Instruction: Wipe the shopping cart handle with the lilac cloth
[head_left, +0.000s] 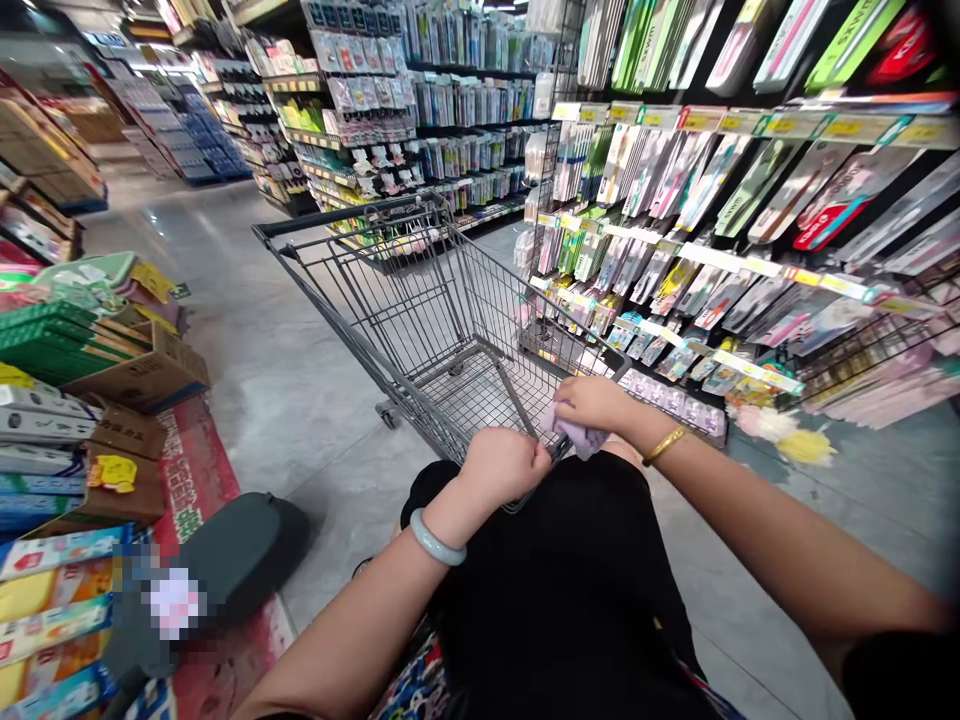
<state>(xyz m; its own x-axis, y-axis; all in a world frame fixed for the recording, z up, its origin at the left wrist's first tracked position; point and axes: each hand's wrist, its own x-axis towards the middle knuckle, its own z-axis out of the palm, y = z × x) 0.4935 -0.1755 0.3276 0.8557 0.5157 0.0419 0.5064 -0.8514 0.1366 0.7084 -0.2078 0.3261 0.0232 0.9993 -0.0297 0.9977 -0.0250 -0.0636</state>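
Extending toward the near end of the shopping cart (465, 400), black clothing (555, 580) is covering the person's body. At the near-left part of the cart, the left hand (501, 467) is clenching over the rim; its fingertips are staying out of sight beneath the hand. A pale bangle (437, 538) is encircling the left wrist. At the near-right part of the cart, the right hand (596, 402) is grasping a purple cloth (589, 440), its fingers curling over the fabric against the rim. A gold bracelet (665, 446) is encircling the right wrist. The wire basket of the cart is stretching away from both hands, above a grey floor (255, 310).

Left of the cart, a cardboard box (161, 370) is holding green goods (45, 330), and a red mat (191, 440) is lying below it. Right of the cart, a display rack (701, 250) is carrying rows of hanging packages (645, 165) above and below its price strips. Beyond the far end of the cart, further packets (465, 100) are hanging in tiers.
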